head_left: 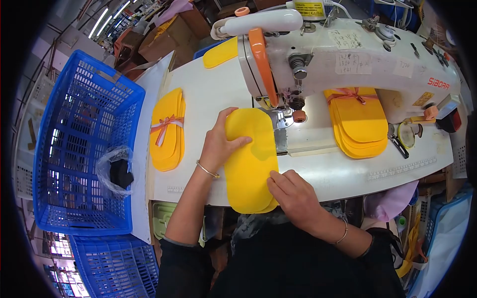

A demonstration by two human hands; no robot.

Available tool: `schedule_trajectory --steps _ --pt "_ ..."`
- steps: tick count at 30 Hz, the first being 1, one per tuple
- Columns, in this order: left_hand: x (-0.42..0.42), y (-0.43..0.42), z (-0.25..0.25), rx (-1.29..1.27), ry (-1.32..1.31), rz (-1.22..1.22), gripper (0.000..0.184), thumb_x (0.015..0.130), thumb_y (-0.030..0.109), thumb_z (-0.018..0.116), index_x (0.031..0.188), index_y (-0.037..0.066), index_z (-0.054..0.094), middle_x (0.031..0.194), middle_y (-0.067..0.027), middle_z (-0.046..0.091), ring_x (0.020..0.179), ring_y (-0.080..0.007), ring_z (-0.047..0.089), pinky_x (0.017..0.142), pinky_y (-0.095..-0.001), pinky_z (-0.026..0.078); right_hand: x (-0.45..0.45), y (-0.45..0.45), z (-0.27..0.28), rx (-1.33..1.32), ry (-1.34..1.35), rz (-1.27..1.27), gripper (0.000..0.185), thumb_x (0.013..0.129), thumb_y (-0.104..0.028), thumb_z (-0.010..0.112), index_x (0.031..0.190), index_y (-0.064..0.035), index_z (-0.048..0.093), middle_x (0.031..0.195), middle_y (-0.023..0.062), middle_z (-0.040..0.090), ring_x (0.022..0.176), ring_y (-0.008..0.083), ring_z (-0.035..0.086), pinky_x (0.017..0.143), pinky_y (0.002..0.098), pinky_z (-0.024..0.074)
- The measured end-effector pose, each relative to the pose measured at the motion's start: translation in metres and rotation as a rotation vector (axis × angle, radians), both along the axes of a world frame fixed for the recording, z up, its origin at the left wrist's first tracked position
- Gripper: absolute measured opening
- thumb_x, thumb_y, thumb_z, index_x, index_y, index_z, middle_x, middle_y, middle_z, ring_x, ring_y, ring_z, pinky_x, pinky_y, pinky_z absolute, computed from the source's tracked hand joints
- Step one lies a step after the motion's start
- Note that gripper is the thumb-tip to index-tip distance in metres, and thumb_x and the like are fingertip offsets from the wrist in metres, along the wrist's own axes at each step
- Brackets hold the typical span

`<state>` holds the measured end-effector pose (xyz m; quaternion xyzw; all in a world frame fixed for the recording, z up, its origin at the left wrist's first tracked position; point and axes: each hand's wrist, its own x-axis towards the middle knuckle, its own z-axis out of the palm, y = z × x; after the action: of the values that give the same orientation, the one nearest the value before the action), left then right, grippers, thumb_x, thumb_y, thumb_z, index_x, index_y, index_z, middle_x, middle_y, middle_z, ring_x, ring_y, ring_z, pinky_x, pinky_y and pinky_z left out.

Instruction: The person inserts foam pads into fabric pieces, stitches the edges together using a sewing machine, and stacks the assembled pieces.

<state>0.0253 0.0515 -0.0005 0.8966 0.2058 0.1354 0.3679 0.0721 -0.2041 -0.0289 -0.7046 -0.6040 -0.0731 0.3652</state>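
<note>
A long yellow fabric piece (251,179) with rounded ends lies in front of the sewing machine (318,64); a second layer shows at its lower right edge. Its upper right side reaches up to the needle area (285,119). My left hand (221,144) grips the upper left edge, thumb on top and the other fingers along the far left side. At the lower right edge, my right hand (296,198) is closed in a pinch on the fabric, fingers curled. Whether the needle touches the cloth is too small to tell.
A ribbon-tied yellow bundle (168,144) lies on the left, another (358,124) under the machine arm. Another yellow piece (221,53) is behind. Black snips (398,141) lie at right. A blue crate (84,149) holding a plastic bag (118,171) stands left of the table.
</note>
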Motion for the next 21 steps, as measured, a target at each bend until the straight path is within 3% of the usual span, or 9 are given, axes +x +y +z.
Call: schedule_trajectory --steps 4,21 --pt "0.0006 -0.0058 0.0068 -0.025 0.052 0.024 0.081 0.078 0.012 0.088 0.147 0.012 0.045 0.127 -0.0175 0.069 0.115 -0.0294 0.07 0.098 -0.0374 0.057 0.0007 -0.0012 0.0004 -0.013 0.009 0.006 0.039 0.076 0.001 0.068 0.114 0.0053 0.065 0.118 0.016 0.064 0.095 0.0276 0.061 0.081 0.0348 0.0569" --pt "0.0009 -0.0048 0.0034 0.026 0.076 0.044 0.088 0.078 0.018 0.089 0.153 0.014 0.042 0.123 -0.0206 0.071 0.112 -0.0317 0.072 0.095 -0.0389 0.058 0.0009 -0.0025 0.0009 -0.005 -0.015 0.017 0.038 0.076 0.001 0.068 0.113 0.0055 0.065 0.117 0.0167 0.065 0.095 0.0276 0.061 0.083 0.0342 0.0568"
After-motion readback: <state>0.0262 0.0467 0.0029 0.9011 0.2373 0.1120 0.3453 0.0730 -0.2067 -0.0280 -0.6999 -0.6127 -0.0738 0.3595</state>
